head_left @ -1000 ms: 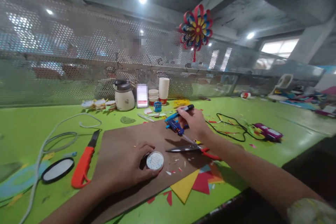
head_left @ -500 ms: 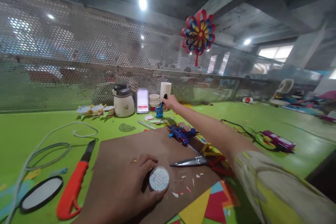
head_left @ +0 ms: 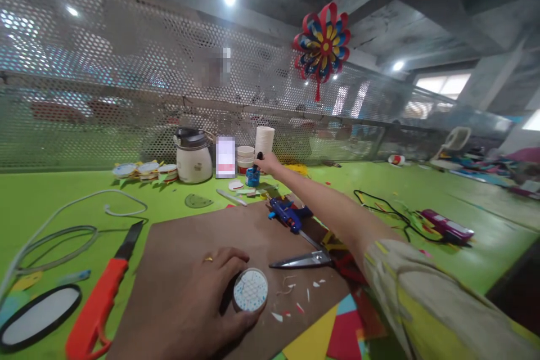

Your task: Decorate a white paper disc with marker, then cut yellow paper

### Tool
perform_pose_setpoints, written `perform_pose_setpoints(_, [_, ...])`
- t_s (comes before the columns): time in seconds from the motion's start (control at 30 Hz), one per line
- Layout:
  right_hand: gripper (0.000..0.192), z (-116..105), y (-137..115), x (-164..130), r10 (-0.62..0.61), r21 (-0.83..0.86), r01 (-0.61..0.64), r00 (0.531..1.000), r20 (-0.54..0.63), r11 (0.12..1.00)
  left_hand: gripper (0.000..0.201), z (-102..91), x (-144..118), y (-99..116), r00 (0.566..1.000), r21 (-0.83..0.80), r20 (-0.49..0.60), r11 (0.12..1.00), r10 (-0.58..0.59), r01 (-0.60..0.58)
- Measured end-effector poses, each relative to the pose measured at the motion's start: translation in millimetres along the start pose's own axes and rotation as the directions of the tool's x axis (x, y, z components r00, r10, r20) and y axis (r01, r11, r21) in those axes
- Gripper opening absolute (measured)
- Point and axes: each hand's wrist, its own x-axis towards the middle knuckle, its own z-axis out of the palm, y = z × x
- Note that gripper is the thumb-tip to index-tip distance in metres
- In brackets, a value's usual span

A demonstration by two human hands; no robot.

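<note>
Brown card (head_left: 177, 236) lies nearest me on the counter (head_left: 350, 177), probably spread there to spare the green surface from cuts and glue, and it's collecting white scraps (head_left: 277, 316). On it sits the round piece (head_left: 250, 290), white with blue specks, and the left hand (head_left: 217, 292) has it: fingers curled round one side, thumb at the lower edge, opened no wider than the piece. A steadying grip, I'd say. Just beside it, scissors (head_left: 301, 260); beyond those, a blue glue gun (head_left: 287, 214), both seemingly laid down within easy reach. Now look further back! The right hand (head_left: 267, 164) is out at full stretch, fingers closed narrow on a dark-ended pen-like tool (head_left: 259, 158), held steeply over the blue pot (head_left: 253, 179). From here I can't tell whether its tip is inside. Behind that stand paper cups (head_left: 264, 139), then the perforated screen (head_left: 139, 101).
</note>
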Motion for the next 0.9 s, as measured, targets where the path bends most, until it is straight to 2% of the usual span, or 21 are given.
perform_pose_setpoints(0.23, [0.033, -2, -1, 2, 0.031, 0.078, -0.032, 0.999, 0.007, 0.996, 0.037, 5.2, -1, -7, 1.000, 0.008, 0.002, 1.000, 0.023, -0.023])
perform_pose_setpoints(0.5, [0.034, -20, -8, -12, 0.069, 0.315, -0.037, 0.993, -0.092, 0.948, 0.038, 1.7, -3, -8, 1.000, 0.009, 0.029, 1.000, 0.003, -0.003])
perform_pose_setpoints(0.7, [0.034, -50, -15, -42, 0.136, 0.549, -0.026, 0.977, -0.161, 0.836, 0.037, 2.0, -1, -5, 0.999, 0.000, 0.035, 1.000, -0.006, 0.006])
perform_pose_setpoints(0.9, [0.033, -77, -18, -99, 0.162, 0.729, -0.038, 0.982, -0.101, 0.683, 0.038, 5.4, 1, -11, 0.999, 0.010, 0.009, 0.999, 0.040, -0.041])
